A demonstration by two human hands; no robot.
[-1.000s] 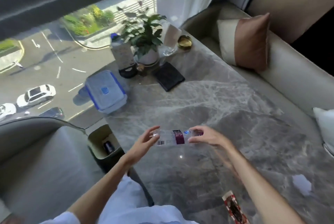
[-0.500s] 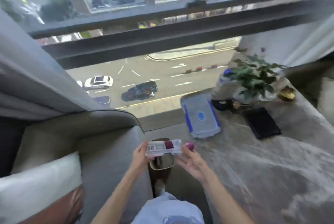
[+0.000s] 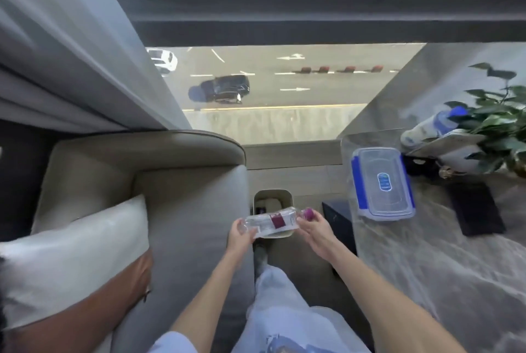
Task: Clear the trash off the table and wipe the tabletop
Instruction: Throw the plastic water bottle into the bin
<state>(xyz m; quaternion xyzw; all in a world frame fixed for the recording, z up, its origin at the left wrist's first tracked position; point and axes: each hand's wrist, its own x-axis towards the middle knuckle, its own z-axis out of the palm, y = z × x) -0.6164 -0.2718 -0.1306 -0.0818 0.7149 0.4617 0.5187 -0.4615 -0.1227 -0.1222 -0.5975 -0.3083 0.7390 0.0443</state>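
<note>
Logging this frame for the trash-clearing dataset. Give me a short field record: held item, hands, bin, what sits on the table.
held item: clear plastic bottle, purple cap, lying sideways
left hand: grips the bottle's base end
right hand: at the cap end
bin: open, on the floor directly under the bottle, between sofa and table
on table: lidded plastic box with blue clips, black pad, potted plant
stage: bottle not yet dropped

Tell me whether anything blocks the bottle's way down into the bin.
Nothing visible does. Both the left hand and right hand hold the clear bottle lying sideways right above the open bin; only some dark trash already lies inside.
</note>
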